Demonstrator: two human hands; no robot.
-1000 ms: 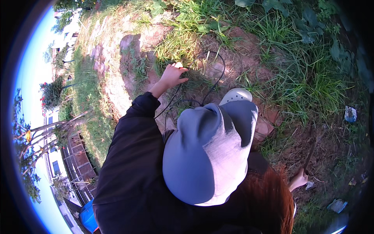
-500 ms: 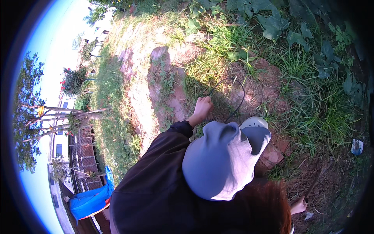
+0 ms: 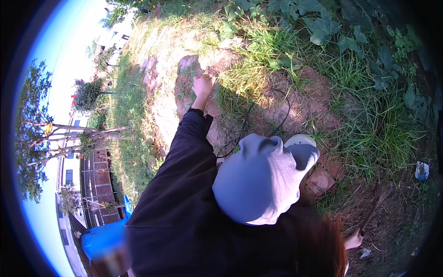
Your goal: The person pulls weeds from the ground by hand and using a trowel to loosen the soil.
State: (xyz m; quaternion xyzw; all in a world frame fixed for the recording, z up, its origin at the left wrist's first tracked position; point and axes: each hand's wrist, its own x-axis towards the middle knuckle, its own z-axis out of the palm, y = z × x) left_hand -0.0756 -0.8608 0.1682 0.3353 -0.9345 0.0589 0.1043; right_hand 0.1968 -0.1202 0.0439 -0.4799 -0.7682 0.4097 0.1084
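My left hand (image 3: 202, 86), in a dark sleeve, is stretched far forward over bare, shaded soil beside a patch of yellowish grass (image 3: 251, 78). Its fingers are curled closed; whatever they may hold is too small to make out. Lower right, my right hand (image 3: 353, 239) grips a dark stick-like handle (image 3: 371, 214) slanting up over brown soil; its far end is hard to tell from the ground. Between the hands, my bent knee in grey cloth (image 3: 256, 180) hides some ground. A thin black cable (image 3: 289, 108) curves through the grass ahead of it.
A pale clog with holes (image 3: 301, 139) shows past the knee. Grass clumps (image 3: 374, 138) and broad-leaved plants (image 3: 323, 27) fill the right. Left stand a tree (image 3: 92, 136), a wire fence (image 3: 98, 182) and a blue tarp (image 3: 99, 237). A small pale scrap (image 3: 422, 171) lies far right.
My left hand has moved forward and left, from the grass beside the cable to the bare soil. More of the cable shows near the knee. My right hand stays on the handle.
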